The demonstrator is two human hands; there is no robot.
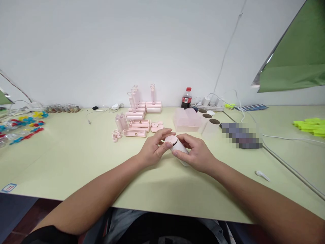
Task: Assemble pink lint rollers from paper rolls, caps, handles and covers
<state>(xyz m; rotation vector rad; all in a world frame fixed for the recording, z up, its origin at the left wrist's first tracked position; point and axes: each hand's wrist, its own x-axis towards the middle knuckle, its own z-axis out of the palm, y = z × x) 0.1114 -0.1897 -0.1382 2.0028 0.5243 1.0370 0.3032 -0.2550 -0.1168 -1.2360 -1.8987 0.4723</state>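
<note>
My right hand (195,152) is wrapped round a white roll (180,149), which is tilted above the table. My left hand (156,148) pinches a round pink cap (171,139) at the roll's upper end. A dark gap shows between the cap and the roll's rim. Beyond my left hand lie several loose pink discs (154,129) and open pink holders (135,133). Small pink knobs (116,136) and upright pale pink tubes (121,122) are to their left.
White rolls with brown cores (210,130) stand at right, beside translucent pink boxes (187,123). Behind are a cola bottle (187,99) and pink pieces with heart-shaped tops (152,95). A blurred-out dark object (241,136), white cables (286,137) and an earbud (262,175) lie at right.
</note>
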